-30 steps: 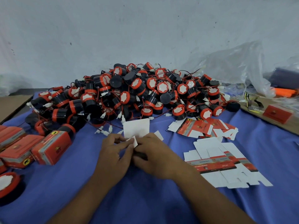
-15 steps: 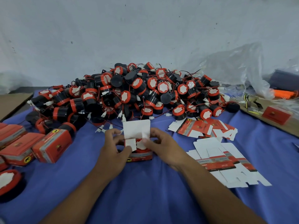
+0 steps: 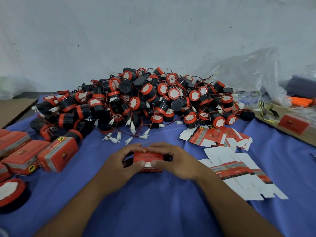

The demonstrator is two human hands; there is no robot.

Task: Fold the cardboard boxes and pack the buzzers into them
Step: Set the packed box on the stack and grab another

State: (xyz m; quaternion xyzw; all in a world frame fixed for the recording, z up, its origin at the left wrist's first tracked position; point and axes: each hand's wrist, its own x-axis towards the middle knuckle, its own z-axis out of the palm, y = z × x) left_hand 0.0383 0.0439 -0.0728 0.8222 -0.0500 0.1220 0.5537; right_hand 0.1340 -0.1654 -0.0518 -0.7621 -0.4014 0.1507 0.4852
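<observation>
Red cardboard: the small box [image 3: 148, 156] sits on the blue cloth [image 3: 153, 202] right between the 2 hands, its top closed. The left hand [image 3: 119, 164] grips its left end and the right hand [image 3: 178, 161] its right end, fingers curled over the far edge, thumbs meeting at a white tab in front. 0.5 s ago the white lid flap stood upright and a buzzer showed inside; now the flap is folded down. The buzzer pile [image 3: 145, 100] lies just beyond, the flat blanks [image 3: 220, 153] to the right.
</observation>
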